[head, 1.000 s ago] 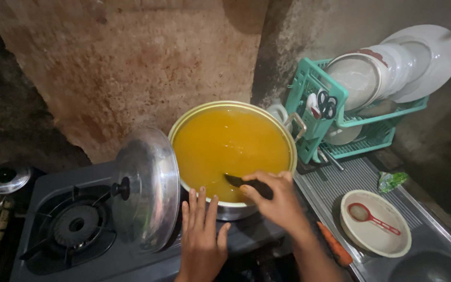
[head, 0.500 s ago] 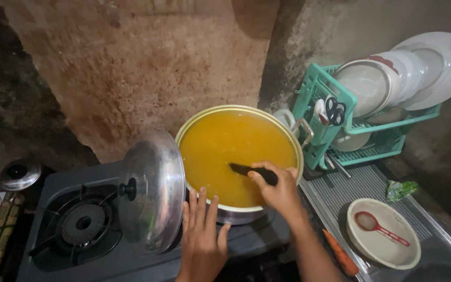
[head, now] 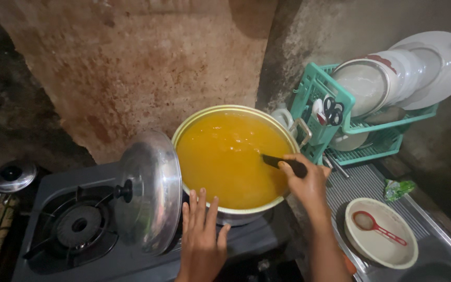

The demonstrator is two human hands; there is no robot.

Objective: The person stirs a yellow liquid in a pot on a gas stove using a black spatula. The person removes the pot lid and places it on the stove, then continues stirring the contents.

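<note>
My right hand [head: 309, 180] clamps the black ladle handle [head: 287, 164] in the soup pot [head: 236, 214]; left hand [head: 200, 243] fingers spread against the pot's front wall.

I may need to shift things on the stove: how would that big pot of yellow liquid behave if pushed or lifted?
The pot is filled nearly to its rim, so it is probably heavy and apt to slosh over. Its metal wall looks stiff and smooth, likely slippery. The lid leaning tilted against it could slide off if the pot moves.
</note>
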